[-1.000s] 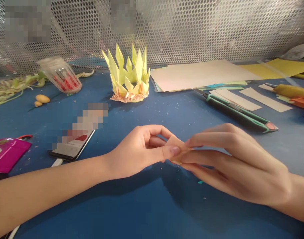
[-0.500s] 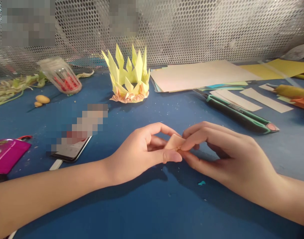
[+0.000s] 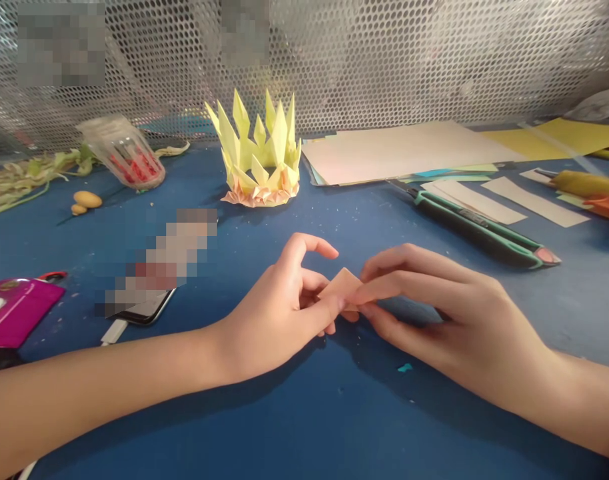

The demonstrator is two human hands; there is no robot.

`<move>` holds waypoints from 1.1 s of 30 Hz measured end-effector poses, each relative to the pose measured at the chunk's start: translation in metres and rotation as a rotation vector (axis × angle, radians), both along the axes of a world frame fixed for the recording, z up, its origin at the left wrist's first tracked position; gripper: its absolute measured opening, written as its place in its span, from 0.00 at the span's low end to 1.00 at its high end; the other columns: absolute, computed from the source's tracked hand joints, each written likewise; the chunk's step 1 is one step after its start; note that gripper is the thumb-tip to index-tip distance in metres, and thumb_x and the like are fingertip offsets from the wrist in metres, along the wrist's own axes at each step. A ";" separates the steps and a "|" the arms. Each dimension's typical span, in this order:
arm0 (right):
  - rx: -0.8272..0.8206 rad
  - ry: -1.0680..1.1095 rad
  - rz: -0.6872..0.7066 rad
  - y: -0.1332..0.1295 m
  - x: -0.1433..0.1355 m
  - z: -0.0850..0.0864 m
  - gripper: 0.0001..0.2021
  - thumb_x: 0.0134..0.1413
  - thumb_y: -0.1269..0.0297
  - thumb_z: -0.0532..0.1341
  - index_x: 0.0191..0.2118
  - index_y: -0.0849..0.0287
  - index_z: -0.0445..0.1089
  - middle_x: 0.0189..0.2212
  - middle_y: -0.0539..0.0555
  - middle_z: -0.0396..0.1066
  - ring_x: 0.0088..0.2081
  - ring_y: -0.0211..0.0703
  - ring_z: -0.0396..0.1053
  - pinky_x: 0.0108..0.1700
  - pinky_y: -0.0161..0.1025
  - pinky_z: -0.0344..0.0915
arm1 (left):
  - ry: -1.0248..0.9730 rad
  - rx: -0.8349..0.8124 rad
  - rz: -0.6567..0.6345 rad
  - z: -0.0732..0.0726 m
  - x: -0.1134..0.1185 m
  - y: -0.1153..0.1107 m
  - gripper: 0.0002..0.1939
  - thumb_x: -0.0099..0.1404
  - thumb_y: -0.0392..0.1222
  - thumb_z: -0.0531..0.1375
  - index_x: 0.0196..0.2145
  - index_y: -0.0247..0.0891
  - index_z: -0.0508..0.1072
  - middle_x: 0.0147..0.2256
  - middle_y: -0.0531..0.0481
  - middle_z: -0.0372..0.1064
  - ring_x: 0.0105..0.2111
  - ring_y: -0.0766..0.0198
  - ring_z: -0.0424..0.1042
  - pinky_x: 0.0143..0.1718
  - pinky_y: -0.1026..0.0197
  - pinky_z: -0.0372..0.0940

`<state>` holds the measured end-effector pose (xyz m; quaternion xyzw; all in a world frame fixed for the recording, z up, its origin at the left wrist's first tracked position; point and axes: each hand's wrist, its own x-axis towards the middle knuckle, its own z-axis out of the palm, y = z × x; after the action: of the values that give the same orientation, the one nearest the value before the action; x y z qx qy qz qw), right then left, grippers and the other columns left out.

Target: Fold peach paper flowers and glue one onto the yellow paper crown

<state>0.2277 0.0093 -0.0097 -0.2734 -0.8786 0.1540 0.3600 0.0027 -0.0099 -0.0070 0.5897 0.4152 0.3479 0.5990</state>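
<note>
Left hand (image 3: pixel 279 307): index finger has come off the paper (image 3: pixel 342 283) since half a second ago and now stands raised and bent, clear of it. Thumb still down on the near edge, other fingers under, so left grip reads as thumb vs lower fingers. Paper sits between the hands, looks held above the table (image 3: pixel 264 427), small folded piece, one corner pointing away. Right hand (image 3: pixel 469 320): thumb and fingertips pinching its right end, covering it; can't see the creases there. My read: left grip lighter, right one steadying.

Around, left to right: pouch (image 3: pixel 24 310) past left forearm; jar (image 3: pixel 124 157) leaning, at the back; phone (image 3: pixel 147 307), cable in, just beyond forearm; crown (image 3: pixel 258 172) upright, well apart; sheets (image 3: pixel 409 153); cutter (image 3: pixel 477 227) behind right hand, not touching; strips (image 3: pixel 534 200) beyond it. Nothing blocks the paper except the fingers.
</note>
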 end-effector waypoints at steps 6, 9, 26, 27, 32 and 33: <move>0.240 -0.114 0.043 -0.003 0.009 -0.003 0.05 0.72 0.70 0.65 0.48 0.54 0.75 0.44 0.53 0.77 0.40 0.39 0.79 0.43 0.36 0.77 | -0.055 -0.097 0.018 0.002 0.001 0.002 0.22 0.70 0.36 0.70 0.51 0.44 0.60 0.26 0.64 0.72 0.26 0.72 0.67 0.28 0.71 0.64; 0.267 -0.136 0.042 -0.007 0.010 -0.002 0.06 0.72 0.73 0.63 0.48 0.55 0.74 0.44 0.53 0.79 0.41 0.39 0.80 0.45 0.35 0.77 | -0.073 -0.103 -0.002 0.002 0.000 0.003 0.21 0.71 0.33 0.67 0.54 0.43 0.62 0.27 0.64 0.72 0.27 0.72 0.67 0.29 0.71 0.63; -0.730 0.171 -0.054 -0.004 -0.002 0.012 0.10 0.56 0.47 0.76 0.32 0.45 0.87 0.31 0.46 0.86 0.32 0.39 0.83 0.35 0.28 0.77 | -0.157 -0.035 -0.051 0.000 -0.001 0.000 0.17 0.74 0.32 0.66 0.45 0.45 0.59 0.32 0.59 0.78 0.34 0.71 0.77 0.39 0.66 0.69; -0.811 0.188 -0.051 -0.003 -0.002 0.011 0.10 0.54 0.46 0.77 0.32 0.45 0.87 0.31 0.47 0.86 0.32 0.41 0.84 0.35 0.29 0.77 | -0.149 -0.018 -0.056 0.000 -0.001 0.001 0.17 0.74 0.32 0.66 0.43 0.45 0.59 0.33 0.59 0.78 0.35 0.71 0.78 0.39 0.66 0.69; -0.979 0.229 -0.017 0.004 0.000 0.008 0.10 0.51 0.48 0.78 0.31 0.46 0.87 0.30 0.51 0.86 0.32 0.45 0.83 0.36 0.36 0.80 | -0.128 0.129 -0.131 0.000 -0.002 0.002 0.16 0.76 0.31 0.62 0.33 0.42 0.61 0.37 0.55 0.72 0.36 0.70 0.75 0.41 0.65 0.71; -0.986 0.222 -0.024 0.005 0.001 0.007 0.11 0.50 0.47 0.79 0.31 0.47 0.87 0.29 0.51 0.85 0.32 0.45 0.83 0.35 0.37 0.79 | -0.122 0.149 -0.135 0.000 -0.002 0.003 0.16 0.75 0.30 0.61 0.32 0.42 0.61 0.37 0.55 0.72 0.37 0.70 0.75 0.41 0.64 0.71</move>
<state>0.2290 0.0141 -0.0023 -0.4028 -0.6547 0.5745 0.2811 0.0002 -0.0072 -0.0069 0.6367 0.3104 0.3721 0.5999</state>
